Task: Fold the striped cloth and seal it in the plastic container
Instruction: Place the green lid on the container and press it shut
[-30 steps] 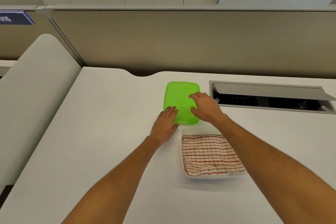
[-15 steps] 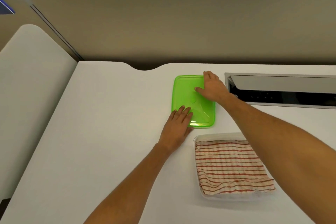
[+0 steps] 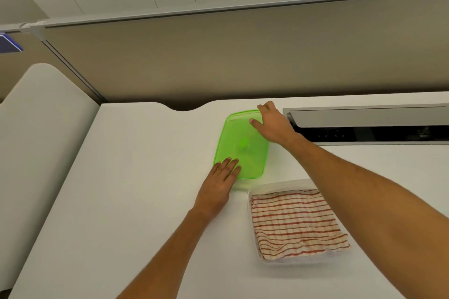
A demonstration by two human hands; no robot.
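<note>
A folded cloth with red and white stripes (image 3: 295, 222) lies inside a clear plastic container (image 3: 279, 185) on the white desk, near my right forearm. A translucent green lid (image 3: 239, 143) lies flat on the desk just beyond the container. My left hand (image 3: 220, 183) rests flat with its fingertips on the lid's near left corner. My right hand (image 3: 273, 124) curls over the lid's far right corner, fingers over the edge and thumb on top.
A long open cable tray (image 3: 364, 126) with a raised grey flap is sunk into the desk to the right of the lid. A beige partition (image 3: 218, 56) runs along the desk's back edge. The white desk (image 3: 121, 189) extends left to a padded side panel (image 3: 36, 141).
My right hand has moved from the lid's middle to its far right corner. My left hand has stayed at the near left corner. The camera has shifted, so the view differs.
</note>
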